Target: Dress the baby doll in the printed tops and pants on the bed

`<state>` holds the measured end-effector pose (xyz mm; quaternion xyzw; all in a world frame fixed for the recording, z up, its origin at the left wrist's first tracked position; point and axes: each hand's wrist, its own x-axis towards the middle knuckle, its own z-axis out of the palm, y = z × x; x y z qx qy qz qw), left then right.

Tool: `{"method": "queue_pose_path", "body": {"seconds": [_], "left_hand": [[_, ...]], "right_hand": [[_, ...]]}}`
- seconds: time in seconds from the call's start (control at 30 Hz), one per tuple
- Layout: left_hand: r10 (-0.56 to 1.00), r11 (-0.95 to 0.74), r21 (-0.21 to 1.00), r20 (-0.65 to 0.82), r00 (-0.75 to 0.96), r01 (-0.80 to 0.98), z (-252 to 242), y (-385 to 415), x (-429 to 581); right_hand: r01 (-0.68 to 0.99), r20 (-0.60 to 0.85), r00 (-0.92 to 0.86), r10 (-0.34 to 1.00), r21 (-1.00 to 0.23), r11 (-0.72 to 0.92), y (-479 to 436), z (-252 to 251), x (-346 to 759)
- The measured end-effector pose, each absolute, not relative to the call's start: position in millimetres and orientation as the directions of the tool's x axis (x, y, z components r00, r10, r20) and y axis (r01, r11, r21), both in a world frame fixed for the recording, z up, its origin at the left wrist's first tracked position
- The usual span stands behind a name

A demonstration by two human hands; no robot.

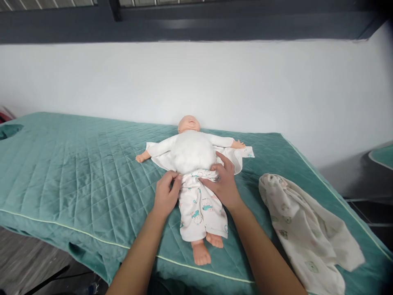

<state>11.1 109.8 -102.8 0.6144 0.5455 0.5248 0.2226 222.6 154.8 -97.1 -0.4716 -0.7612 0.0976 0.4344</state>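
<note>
A baby doll (188, 124) lies on its back, head toward the wall and arms spread out. Its round white cloth belly (193, 151) shows between the sides of an open white shirt (236, 157). Printed white pants (196, 213) cover its legs, with both bare feet sticking out below. At one side of the waistband, my left hand (166, 193) pinches the fabric between thumb and fingers. My right hand (225, 182) grips the other side of the waistband, its thumb across the front and its index finger raised along the belly.
Green quilted cover (92, 176) spreads under the doll. To the right lies a crumpled cream printed garment (307, 233). A white wall (196, 82) stands behind, below a dark frame (196, 24). Grey floor (21, 254) shows at the lower left.
</note>
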Motion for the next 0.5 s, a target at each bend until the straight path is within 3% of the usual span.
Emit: {"method": "queue_pose_path", "body": {"seconds": [0.23,0.5], "left_hand": [[0.941,-0.215,0.827,0.317,-0.115,0.519,-105,117,12],[0.945,-0.211,0.819,0.31,-0.103,0.533,-108,121,14]], "right_hand": [[0.734,0.598,-0.188,0.779,-0.442,0.516,131,-94,230],[0.665,0.513,-0.188,0.837,-0.561,0.493,91,-95,248]]}}
